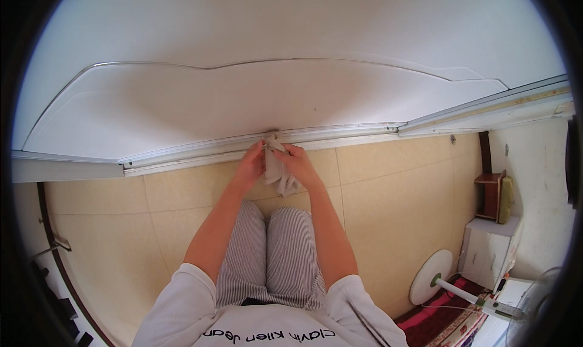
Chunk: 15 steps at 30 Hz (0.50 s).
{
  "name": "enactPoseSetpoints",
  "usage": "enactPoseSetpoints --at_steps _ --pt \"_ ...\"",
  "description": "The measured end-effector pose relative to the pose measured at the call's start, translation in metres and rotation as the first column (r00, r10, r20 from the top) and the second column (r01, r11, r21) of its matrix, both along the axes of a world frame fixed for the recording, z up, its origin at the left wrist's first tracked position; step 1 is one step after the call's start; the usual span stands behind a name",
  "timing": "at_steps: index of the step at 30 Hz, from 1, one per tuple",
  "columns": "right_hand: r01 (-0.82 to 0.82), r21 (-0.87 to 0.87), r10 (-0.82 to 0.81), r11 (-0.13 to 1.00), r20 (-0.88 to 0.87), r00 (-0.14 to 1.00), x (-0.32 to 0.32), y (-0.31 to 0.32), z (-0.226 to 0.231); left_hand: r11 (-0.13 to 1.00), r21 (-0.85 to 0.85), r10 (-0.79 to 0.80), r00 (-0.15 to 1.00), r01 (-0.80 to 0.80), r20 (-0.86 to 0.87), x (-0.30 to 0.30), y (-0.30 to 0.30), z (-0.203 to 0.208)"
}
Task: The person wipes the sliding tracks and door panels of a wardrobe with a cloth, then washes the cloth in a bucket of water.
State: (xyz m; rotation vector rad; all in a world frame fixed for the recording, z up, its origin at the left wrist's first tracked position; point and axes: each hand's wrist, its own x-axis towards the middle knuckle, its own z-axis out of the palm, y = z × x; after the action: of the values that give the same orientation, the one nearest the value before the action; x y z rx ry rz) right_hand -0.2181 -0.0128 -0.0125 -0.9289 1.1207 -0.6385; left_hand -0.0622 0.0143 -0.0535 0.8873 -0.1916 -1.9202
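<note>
A crumpled light grey cloth (pixel 278 171) hangs between my two hands, just above the floor at the foot of a large white door panel (pixel 291 92). My left hand (pixel 255 159) has its fingers closed on the cloth's upper left side. From the right, my right hand (pixel 293 160) grips the same cloth near its top, thumb across it. The cloth's upper end touches the white bottom track (pixel 340 136) that runs along the panel. Its lower end trails loosely toward my knees. Some of my left fingertips are hidden behind the fabric.
Beige floor tiles (pixel 388 183) spread around my legs. On the right stand a white cabinet (pixel 486 250) with a brown wooden stand (pixel 487 195) on it, and a white fan (pixel 446 280) with a round base above a red patterned cloth (pixel 431 319). A metal bracket (pixel 59 245) shows at far left.
</note>
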Motion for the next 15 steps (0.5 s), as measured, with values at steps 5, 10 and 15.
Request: enactPoseSetpoints --at_steps 5,10,15 --pt "-0.110 -0.191 0.055 0.975 -0.274 0.960 -0.022 -0.007 -0.027 0.977 0.032 0.208 0.973 -0.212 0.100 -0.004 -0.003 -0.016" --pt "0.254 -0.466 -0.436 0.848 -0.338 0.834 0.011 -0.005 -0.048 0.943 0.175 0.190 0.892 -0.282 0.411 -0.004 -0.004 -0.012" --pt "0.285 -0.521 -0.509 0.805 -0.357 0.784 0.052 -0.016 -0.060 0.893 0.127 0.281 0.756 -0.431 0.591 -0.002 -0.013 -0.015"
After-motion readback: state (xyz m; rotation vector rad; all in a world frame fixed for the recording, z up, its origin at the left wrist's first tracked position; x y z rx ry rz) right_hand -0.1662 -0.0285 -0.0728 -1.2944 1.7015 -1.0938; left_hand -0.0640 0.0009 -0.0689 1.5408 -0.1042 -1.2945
